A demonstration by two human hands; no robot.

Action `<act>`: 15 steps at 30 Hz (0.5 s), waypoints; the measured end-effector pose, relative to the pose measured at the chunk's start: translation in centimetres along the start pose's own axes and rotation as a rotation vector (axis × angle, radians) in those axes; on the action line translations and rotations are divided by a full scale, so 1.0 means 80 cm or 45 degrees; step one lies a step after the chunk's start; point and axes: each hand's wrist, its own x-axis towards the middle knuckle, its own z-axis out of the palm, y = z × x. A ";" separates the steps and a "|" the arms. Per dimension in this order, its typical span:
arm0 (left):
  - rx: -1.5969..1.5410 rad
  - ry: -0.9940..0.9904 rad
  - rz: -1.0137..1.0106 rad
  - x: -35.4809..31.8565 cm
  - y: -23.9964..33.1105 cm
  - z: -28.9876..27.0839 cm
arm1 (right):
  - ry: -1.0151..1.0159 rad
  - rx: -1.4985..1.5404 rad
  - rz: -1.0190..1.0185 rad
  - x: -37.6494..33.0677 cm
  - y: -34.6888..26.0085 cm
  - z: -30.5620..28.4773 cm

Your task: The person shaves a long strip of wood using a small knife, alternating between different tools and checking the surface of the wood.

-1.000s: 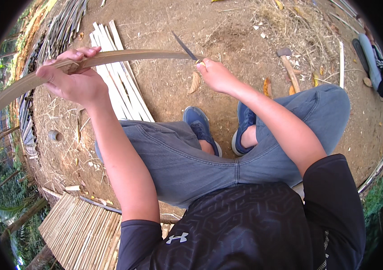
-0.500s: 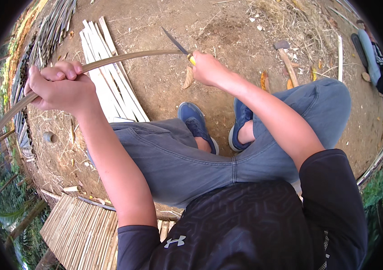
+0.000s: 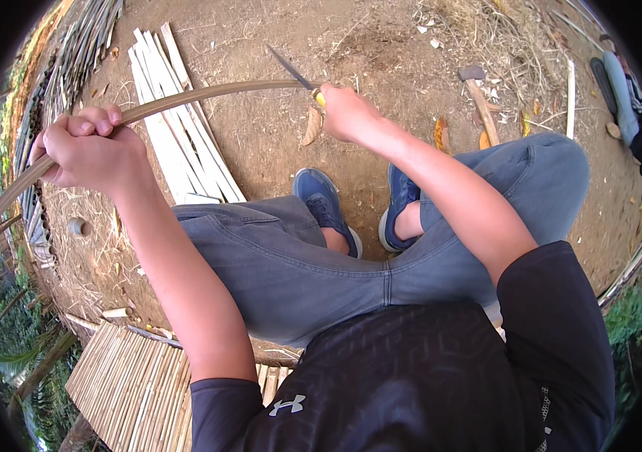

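Head view: left hand (image 3: 87,147) fisted on the long curved bamboo strip (image 3: 208,94), right hand (image 3: 347,113) gripping the yellow-handled knife (image 3: 295,73), blade seemingly at the strip's end, mid-shaving; next comes a steady pull.

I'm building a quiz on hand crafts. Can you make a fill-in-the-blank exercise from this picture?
1. The left hand grips a long bamboo ____.
2. The right hand holds a ____ against the strip.
3. A pile of pale slats lies on the bare ____.
4. The shoes are ____ in colour.

Missing words: strip; knife; ground; blue
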 end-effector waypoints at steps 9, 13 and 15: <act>-0.014 0.019 -0.097 0.019 -0.010 -0.018 | -0.070 -0.065 -0.045 -0.006 -0.021 -0.007; -0.019 -0.030 -0.092 0.007 -0.009 -0.012 | -0.097 -0.008 0.046 0.014 0.014 0.013; -0.032 -0.068 -0.055 0.009 -0.007 -0.007 | -0.117 0.036 0.006 -0.002 -0.003 0.005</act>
